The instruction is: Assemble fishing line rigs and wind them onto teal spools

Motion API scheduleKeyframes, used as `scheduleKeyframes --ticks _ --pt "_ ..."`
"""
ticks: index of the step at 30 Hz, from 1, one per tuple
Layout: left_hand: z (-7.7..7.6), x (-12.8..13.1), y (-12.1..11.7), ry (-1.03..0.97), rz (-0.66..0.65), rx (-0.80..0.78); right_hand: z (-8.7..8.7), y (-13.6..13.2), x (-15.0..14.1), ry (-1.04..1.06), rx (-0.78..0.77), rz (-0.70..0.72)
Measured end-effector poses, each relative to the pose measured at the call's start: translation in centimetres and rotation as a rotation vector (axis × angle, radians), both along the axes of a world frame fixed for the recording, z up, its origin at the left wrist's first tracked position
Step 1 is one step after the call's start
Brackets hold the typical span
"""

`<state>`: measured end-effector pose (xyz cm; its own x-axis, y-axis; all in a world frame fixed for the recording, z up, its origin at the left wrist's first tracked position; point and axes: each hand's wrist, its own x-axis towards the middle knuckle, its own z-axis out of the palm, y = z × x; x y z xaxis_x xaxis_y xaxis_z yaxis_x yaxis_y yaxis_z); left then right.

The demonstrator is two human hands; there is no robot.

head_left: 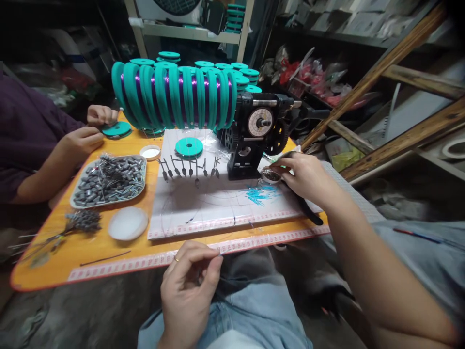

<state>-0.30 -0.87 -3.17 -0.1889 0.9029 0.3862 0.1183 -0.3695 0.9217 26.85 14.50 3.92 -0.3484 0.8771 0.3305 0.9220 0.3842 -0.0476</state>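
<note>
My left hand (pixel 192 286) is in front of the table's near edge, thumb and forefinger pinched on something too small to make out. My right hand (pixel 303 174) reaches to a small white dish (pixel 271 180) of tiny dark parts; its fingertips are together at the dish, and what they pinch is hidden. Cut turquoise pieces (pixel 257 195) lie scattered on the white board (pixel 178 213) beside that dish. Dark sinkers with short stems (pixel 183 170) lie in a row farther left. Behind them a black hand-cranked winder (pixel 247 140) carries a row of green spools (pixel 174 94) wound with purple line.
A white tray of grey sinkers (pixel 109 182), a wire bundle (pixel 83 220) and a round white lid (pixel 128 224) sit on the orange table (pixel 47 252) at left. A co-worker's hands (pixel 96 123) hold a green spool (pixel 116 130). A wooden ladder (pixel 385 72) leans at right.
</note>
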Motion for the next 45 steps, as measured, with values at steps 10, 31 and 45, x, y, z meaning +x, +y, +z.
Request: scheduleKeyframes --ticks 10,31,45 --pt "0.4 -0.1 -0.3 -0.031 -0.002 -0.036 -0.9 -13.0 -7.9 0.669 -0.066 0.240" --pt "0.3 -0.6 -1.1 0.033 -0.009 -0.033 -1.8 -14.2 -10.2 0.815 -0.261 0.262" --pt "0.6 -0.7 -0.7 0.098 -0.035 0.071 -2.0 -14.2 -10.7 0.803 -0.476 0.306"
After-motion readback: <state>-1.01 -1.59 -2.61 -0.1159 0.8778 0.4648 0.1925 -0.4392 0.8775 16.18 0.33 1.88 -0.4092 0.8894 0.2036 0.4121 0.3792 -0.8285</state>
